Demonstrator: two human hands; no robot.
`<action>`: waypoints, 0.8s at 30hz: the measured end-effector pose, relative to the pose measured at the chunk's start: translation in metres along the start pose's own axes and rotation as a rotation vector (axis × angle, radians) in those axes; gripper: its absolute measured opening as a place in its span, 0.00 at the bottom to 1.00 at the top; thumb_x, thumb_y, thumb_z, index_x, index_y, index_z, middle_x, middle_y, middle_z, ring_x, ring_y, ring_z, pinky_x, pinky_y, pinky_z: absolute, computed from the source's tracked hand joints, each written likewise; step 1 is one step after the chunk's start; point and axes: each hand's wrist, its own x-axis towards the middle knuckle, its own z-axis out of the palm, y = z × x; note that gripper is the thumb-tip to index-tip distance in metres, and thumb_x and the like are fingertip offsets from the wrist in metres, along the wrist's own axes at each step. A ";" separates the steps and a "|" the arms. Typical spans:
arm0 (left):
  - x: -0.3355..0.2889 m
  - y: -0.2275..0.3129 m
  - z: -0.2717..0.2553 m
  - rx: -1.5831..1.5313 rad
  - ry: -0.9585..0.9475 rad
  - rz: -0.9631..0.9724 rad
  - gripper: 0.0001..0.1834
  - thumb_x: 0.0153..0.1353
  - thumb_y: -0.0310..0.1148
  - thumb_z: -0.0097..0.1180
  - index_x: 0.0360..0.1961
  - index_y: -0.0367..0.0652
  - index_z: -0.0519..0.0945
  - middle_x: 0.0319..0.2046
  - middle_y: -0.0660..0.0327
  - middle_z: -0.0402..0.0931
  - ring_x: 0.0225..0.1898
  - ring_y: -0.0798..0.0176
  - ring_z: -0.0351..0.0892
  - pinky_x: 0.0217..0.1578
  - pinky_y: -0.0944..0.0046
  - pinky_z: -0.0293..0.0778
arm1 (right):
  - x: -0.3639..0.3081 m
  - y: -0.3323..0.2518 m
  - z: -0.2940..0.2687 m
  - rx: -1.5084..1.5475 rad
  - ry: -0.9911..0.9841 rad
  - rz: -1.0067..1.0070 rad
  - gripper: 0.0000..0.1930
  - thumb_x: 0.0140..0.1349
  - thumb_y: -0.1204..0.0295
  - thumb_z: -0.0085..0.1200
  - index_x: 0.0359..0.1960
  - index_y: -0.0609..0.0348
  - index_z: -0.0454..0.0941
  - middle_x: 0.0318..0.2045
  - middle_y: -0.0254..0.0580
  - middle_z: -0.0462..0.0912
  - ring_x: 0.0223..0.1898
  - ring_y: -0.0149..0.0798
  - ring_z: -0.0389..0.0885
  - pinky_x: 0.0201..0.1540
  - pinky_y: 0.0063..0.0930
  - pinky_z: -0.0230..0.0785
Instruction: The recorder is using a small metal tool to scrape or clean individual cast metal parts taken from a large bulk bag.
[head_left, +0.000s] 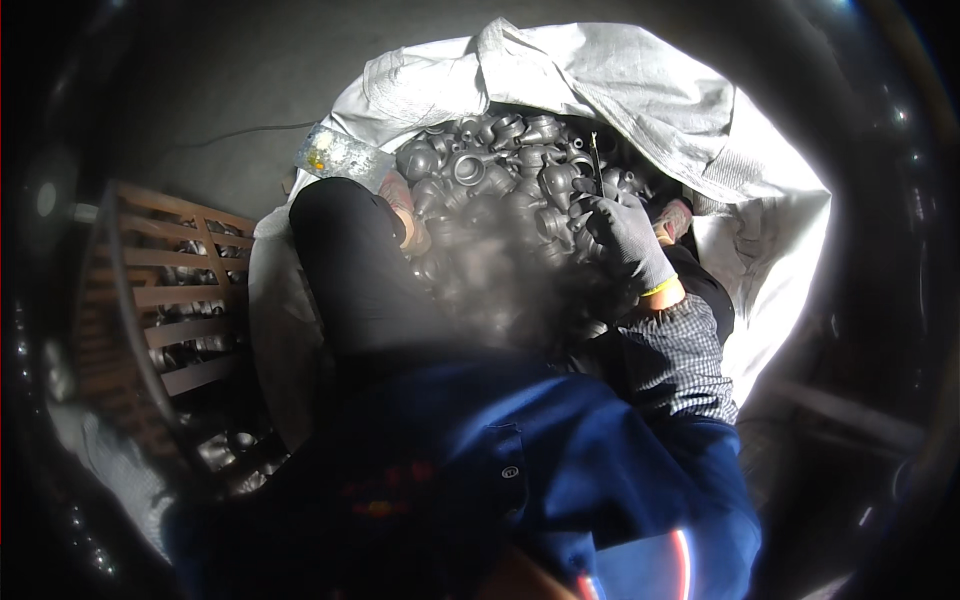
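Observation:
My right hand [625,235], in a grey knit glove with a yellow cuff edge, is closed around a thin dark rod-like tool [597,165]. The tool points away from me and has a pale tip; its exact kind cannot be made out. Beneath and around the hand lies a heap of dull grey metal castings [490,165], rounded and hollow with short necks. They fill a large white woven bulk bag [650,85] with a folded-down rim. A dark blur covers the nearer part of the heap. My left hand does not show.
My black-trousered left leg [350,260] reaches into the bag, and reddish shoes [400,205] rest among the castings. A speckled flat plate [345,155] sits at the bag's left rim. Further left stands a brown slatted crate [185,295] holding more metal parts. A thin cable [245,132] crosses the floor.

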 end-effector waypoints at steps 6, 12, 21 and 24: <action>-0.012 -0.060 0.031 0.133 0.027 0.075 0.26 0.57 0.21 0.48 0.60 0.44 0.72 0.59 0.53 0.71 0.60 0.56 0.71 0.59 0.61 0.68 | 0.002 -0.010 -0.004 0.258 -0.009 0.340 0.13 0.66 0.73 0.47 0.50 0.62 0.77 0.34 0.33 0.83 0.29 0.23 0.76 0.30 0.16 0.68; 0.032 0.014 0.074 0.084 -0.087 0.224 0.29 0.57 0.19 0.44 0.63 0.42 0.69 0.60 0.54 0.70 0.61 0.54 0.69 0.62 0.61 0.65 | 0.003 -0.002 0.001 0.228 0.097 0.311 0.15 0.67 0.72 0.48 0.53 0.62 0.76 0.34 0.33 0.82 0.30 0.22 0.75 0.33 0.16 0.68; -0.038 0.612 0.157 -1.176 -0.925 1.168 0.18 0.51 0.35 0.59 0.45 0.45 0.81 0.40 0.54 0.79 0.42 0.51 0.79 0.43 0.54 0.74 | -0.005 -0.038 0.008 0.262 0.139 0.433 0.16 0.68 0.68 0.47 0.54 0.57 0.78 0.24 0.20 0.74 0.22 0.16 0.67 0.24 0.12 0.59; -0.091 0.681 0.210 -0.655 -1.074 1.436 0.20 0.50 0.41 0.58 0.45 0.47 0.81 0.45 0.56 0.80 0.49 0.51 0.78 0.49 0.52 0.72 | -0.010 -0.050 0.008 0.280 0.142 0.454 0.18 0.68 0.66 0.47 0.56 0.57 0.75 0.27 0.26 0.80 0.22 0.17 0.67 0.25 0.12 0.61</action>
